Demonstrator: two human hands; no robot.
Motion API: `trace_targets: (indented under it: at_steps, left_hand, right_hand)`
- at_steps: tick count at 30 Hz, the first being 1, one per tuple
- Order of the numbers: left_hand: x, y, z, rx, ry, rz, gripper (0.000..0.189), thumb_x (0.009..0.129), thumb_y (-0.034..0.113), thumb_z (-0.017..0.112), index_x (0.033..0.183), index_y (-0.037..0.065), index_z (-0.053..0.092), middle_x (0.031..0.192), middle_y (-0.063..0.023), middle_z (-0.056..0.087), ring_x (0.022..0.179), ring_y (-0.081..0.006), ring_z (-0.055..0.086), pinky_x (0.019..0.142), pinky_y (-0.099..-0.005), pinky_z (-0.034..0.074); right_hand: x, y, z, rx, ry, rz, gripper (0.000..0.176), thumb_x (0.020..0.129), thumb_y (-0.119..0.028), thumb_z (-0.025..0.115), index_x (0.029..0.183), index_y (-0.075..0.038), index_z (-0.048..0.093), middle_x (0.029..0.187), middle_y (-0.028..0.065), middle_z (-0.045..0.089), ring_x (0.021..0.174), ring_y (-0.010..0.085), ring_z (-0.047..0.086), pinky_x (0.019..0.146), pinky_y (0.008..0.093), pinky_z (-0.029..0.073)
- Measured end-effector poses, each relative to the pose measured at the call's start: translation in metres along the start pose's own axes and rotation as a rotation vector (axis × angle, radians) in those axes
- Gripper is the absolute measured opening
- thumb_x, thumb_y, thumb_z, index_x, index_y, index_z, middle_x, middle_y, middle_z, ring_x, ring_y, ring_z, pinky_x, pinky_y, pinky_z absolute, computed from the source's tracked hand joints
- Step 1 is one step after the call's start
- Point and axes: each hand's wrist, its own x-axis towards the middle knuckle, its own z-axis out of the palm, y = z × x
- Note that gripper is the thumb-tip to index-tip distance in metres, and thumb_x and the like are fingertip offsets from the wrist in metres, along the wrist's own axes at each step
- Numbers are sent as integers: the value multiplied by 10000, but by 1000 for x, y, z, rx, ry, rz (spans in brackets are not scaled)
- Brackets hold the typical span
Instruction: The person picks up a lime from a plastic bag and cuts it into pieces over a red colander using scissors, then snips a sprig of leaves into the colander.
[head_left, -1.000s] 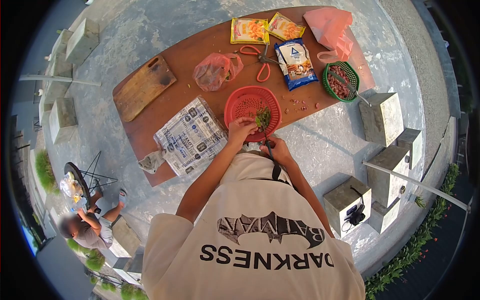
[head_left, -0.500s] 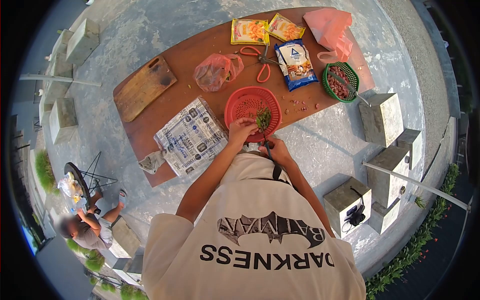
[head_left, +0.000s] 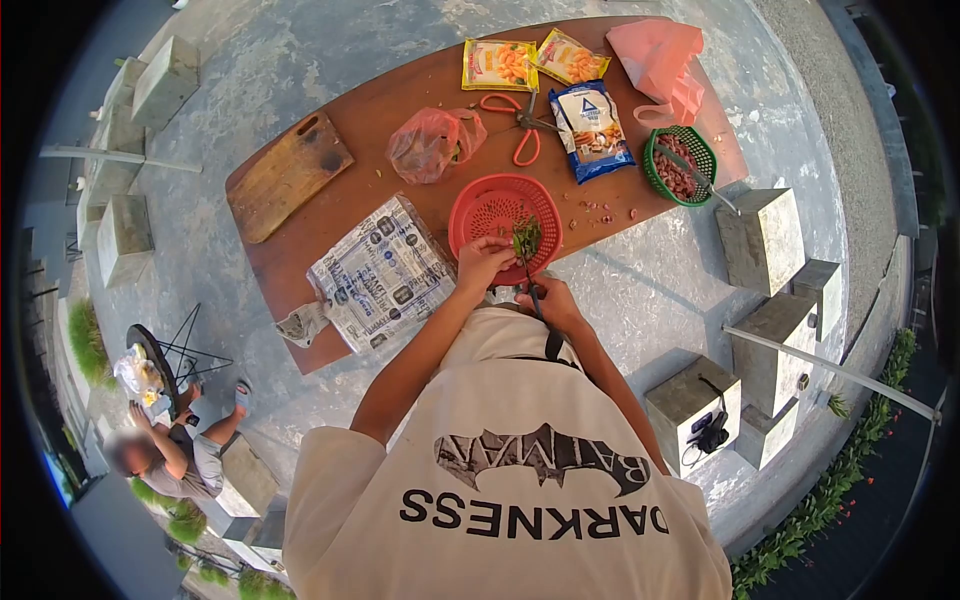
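Note:
A red colander (head_left: 470,205) sits at the table's near edge, with a small heap of green leafy pieces (head_left: 526,237) at its right side. My left hand (head_left: 484,263) is over the colander's near rim, fingers pinched at the edge of the greens. What lies between those fingertips is too small to make out. My right hand (head_left: 553,302) is closed just outside the rim, around a thin, dark, knife-like tool (head_left: 531,279). Its tip points up toward the greens, close beside my left fingertips.
On the wooden table (head_left: 350,110) are a cutting board (head_left: 290,178), a printed bundle (head_left: 383,275), a pink bag (head_left: 436,146), orange-handled scissors (head_left: 525,148), a blue packet (head_left: 592,130), yellow packets (head_left: 499,65) and a green basket (head_left: 684,165) of shallots. A person (head_left: 180,455) sits at left.
My hands stay almost in place at the colander, with only slight finger movement. The seated person at left has raised an arm toward the head.

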Motion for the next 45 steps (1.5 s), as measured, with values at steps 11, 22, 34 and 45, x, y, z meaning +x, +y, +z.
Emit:
trace_targets:
  at_steps: [11,22,34,45]
  left_hand:
    - [6,-5,-7,-70,-12,-5,348,814,-20,681,1139,-72,568,963,-145,691,745,-179,687,611,-232,540]
    - [8,-11,-12,-104,-36,-93,191,874,3,617,1052,-65,616,941,-157,674,809,-220,676,783,-307,568]
    - [8,-10,-16,-90,-91,-138,141,911,83,596,1029,13,626,936,-103,694,804,-159,671,744,-269,538]
    - [4,-7,-17,-26,-77,-132,142,897,102,612,1011,27,650,861,-81,706,763,-125,668,638,-225,490]
  right_hand:
    - [-3,-5,1,145,29,79,358,826,-299,747,937,13,610,675,61,623,591,116,561,552,288,450]
    - [0,-2,5,107,-28,67,289,854,-228,726,967,2,593,723,8,581,635,89,530,561,261,426]
    - [-2,-1,6,148,-19,114,266,861,-212,717,960,5,598,720,22,586,629,94,537,563,267,440]
    - [-4,-4,9,149,7,65,314,820,-249,751,929,16,623,682,43,631,607,95,552,550,278,437]
